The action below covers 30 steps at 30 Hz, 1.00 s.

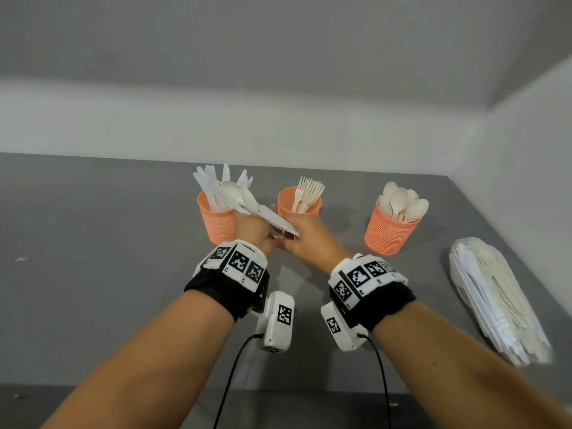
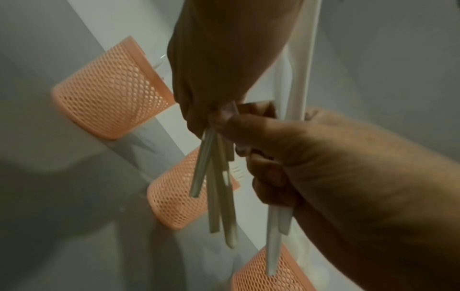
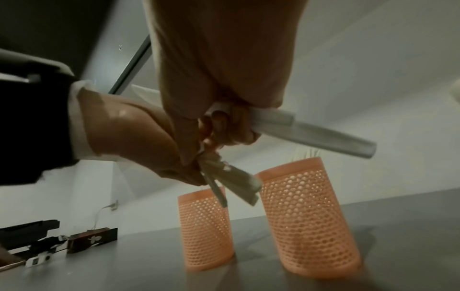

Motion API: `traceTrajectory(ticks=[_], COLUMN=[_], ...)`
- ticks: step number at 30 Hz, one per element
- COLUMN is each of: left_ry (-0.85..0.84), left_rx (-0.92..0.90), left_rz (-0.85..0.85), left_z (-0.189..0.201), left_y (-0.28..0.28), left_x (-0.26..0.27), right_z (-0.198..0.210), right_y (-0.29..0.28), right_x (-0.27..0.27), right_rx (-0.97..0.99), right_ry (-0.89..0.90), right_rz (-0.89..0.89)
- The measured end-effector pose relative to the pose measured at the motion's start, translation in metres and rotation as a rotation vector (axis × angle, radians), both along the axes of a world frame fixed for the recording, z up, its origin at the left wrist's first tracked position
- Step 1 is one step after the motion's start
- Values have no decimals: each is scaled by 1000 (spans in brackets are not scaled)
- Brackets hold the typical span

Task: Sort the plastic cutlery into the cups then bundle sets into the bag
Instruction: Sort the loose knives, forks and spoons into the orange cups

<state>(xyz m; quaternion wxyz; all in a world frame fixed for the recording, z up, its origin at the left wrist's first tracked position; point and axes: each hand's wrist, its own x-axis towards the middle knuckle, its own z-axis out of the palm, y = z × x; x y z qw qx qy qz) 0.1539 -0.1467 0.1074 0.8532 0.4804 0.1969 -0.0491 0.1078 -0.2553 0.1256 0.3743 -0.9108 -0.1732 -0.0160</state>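
Note:
Three orange mesh cups stand in a row on the grey table (image 1: 93, 243): a knife cup (image 1: 216, 221), a fork cup (image 1: 309, 207) and a spoon cup (image 1: 391, 233). My hands meet just in front of the knife and fork cups. My left hand (image 1: 255, 235) grips a bunch of beige cutlery handles (image 2: 216, 187), with a spoon bowl (image 1: 232, 190) sticking up to the left. Against it, my right hand (image 1: 312, 239) grips white knives (image 3: 311, 133) by their handles. A clear bag (image 1: 495, 298) holding cutlery sets lies flat at the right.
White walls close off the table at the back and right. The table's front edge runs below my forearms. In the right wrist view, dark devices with wires (image 3: 92, 239) lie on the table at the far left.

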Motion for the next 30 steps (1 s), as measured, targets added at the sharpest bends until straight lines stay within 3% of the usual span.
traceTrajectory(ticks=[2,8,14,19,21,24,27,30], left_ry=[-25,-9,-46,-86,-86,-105,-154,-209], left_rx=[132,-12,7,-40,-33,1,9,1], left_rz=[14,100,59,109,150,187,94,-28], left_z=[-4,8,11,18,20,19,11,4], left_y=[6,26,23,55,74,90,97,103], left_x=[4,5,3,3,3,0,0,0], right_z=[-1,-1,-9,-12,-11,-2,15,30], right_y=[-7,-32,2,-8,-17,-13,12,48], right_x=[3,6,13,18,19,37,62,81], right_rx=[-6,-26,-111,-102,40,418,720,838], right_ry=[36,325,133,198,226,237,238,114], right_rz=[-22,3,92,205,194,-12,-61,-8])
